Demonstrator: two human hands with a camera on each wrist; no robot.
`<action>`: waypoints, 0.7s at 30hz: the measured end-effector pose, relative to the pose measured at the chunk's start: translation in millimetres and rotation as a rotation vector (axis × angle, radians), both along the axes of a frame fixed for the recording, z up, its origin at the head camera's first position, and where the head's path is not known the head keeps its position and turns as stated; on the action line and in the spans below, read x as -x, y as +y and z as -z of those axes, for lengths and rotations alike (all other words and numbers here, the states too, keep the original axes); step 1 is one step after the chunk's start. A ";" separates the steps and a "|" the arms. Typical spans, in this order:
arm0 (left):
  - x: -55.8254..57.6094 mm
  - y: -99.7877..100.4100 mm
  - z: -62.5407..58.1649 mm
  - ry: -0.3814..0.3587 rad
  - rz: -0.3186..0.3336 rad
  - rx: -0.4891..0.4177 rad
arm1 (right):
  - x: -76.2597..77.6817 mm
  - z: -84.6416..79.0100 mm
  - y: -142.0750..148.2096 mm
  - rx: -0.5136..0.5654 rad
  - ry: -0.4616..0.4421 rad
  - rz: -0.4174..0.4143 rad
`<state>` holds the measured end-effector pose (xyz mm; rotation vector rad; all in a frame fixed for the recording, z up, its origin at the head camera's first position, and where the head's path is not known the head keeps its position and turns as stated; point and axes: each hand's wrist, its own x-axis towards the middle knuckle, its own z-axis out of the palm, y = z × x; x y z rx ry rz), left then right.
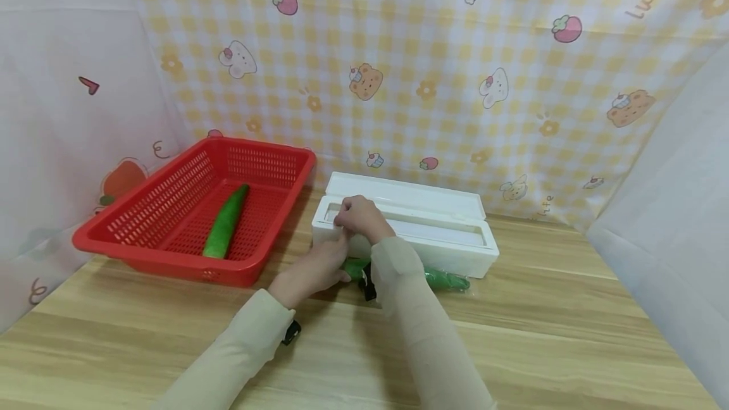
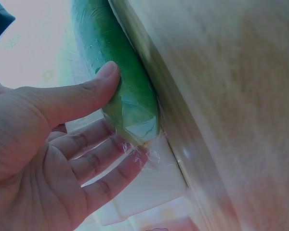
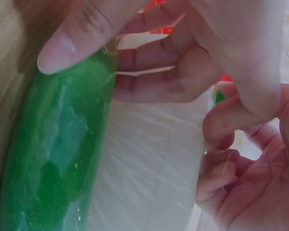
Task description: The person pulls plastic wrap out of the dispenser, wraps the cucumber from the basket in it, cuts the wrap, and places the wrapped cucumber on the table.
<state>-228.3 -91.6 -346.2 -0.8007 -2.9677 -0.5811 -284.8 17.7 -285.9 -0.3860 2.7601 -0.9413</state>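
Observation:
A cucumber wrapped in clear plastic (image 1: 447, 280) lies on the table along the front of a long white box (image 1: 469, 262), whose lid stands open at the back. My left hand (image 1: 319, 264) holds the cucumber's left end, thumb on top and fingers behind it, as the left wrist view shows. Loose film crinkles round that tip (image 2: 147, 149). Above the box's left end, my right hand (image 1: 364, 217) has its fingers curled, pinching the edge of the plastic wrap (image 3: 144, 159). Streaked film spreads between the cucumber and these fingertips in the right wrist view.
To the left stands a red plastic basket (image 1: 273, 229) with another cucumber (image 1: 226, 223) lying in it. A patterned cloth (image 1: 421, 62) hangs behind the wooden table (image 1: 547, 334). Small black devices sit at both wrists.

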 end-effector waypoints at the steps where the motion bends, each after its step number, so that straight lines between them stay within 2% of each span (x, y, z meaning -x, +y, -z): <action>1: -0.2 0.2 -0.1 0.000 -0.002 -0.003 | 0.5 -0.8 1.3 0.007 -0.007 0.008; 5: -0.5 0.5 0.3 0.000 -0.010 -0.012 | 1.9 -3.4 5.0 0.011 -0.053 0.047; 14: -2.3 2.4 -1.7 -0.059 -0.052 0.003 | 6.4 -6.1 15.2 -0.012 -0.133 0.128; 21: -2.5 1.2 -3.1 -0.043 -0.035 -0.009 | 5.6 -8.0 36.6 -0.002 -0.184 0.171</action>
